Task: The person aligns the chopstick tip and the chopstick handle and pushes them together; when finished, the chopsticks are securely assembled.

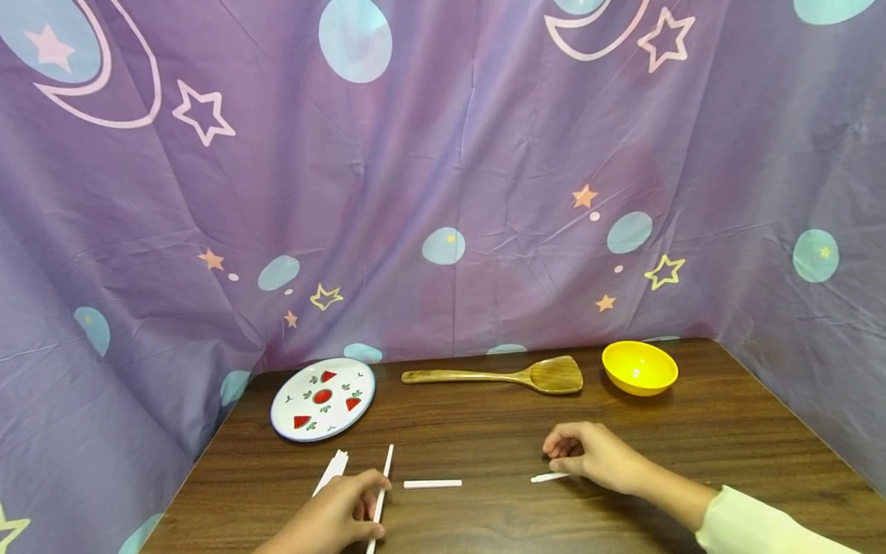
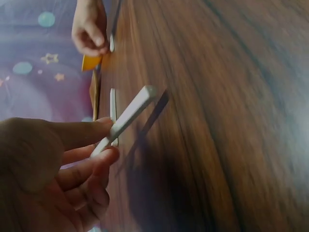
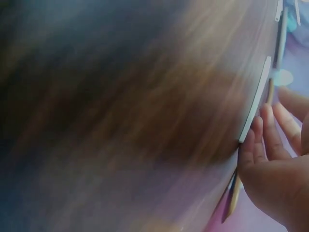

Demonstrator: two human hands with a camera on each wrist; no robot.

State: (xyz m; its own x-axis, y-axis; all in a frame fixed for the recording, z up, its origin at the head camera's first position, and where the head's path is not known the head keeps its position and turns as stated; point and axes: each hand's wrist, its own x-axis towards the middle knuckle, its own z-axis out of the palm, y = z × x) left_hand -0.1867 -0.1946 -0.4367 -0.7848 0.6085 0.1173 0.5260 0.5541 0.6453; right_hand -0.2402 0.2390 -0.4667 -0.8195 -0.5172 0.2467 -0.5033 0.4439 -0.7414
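Observation:
My left hand (image 1: 339, 504) pinches a white stick (image 1: 383, 492) between thumb and fingers; in the left wrist view its squared end (image 2: 137, 108) tilts above the tabletop. Several more white sticks (image 1: 332, 471) lie together beside this hand, partly hidden by it. Between the hands, a short white stick (image 1: 432, 484) lies flat on the table. My right hand (image 1: 598, 458) is low over the table at the right, fingers loosely bent. Under its thumb lies another white stick (image 1: 549, 478), one end hidden by the hand. The right wrist view shows a white stick (image 3: 256, 99) by the fingertips.
A watermelon-patterned white plate (image 1: 322, 398) sits at the back left of the wooden table (image 1: 484, 431). Along the back lie a wooden spatula (image 1: 484, 376) and, further right, a yellow bowl (image 1: 640, 368). A purple patterned cloth (image 1: 388, 192) hangs behind the table.

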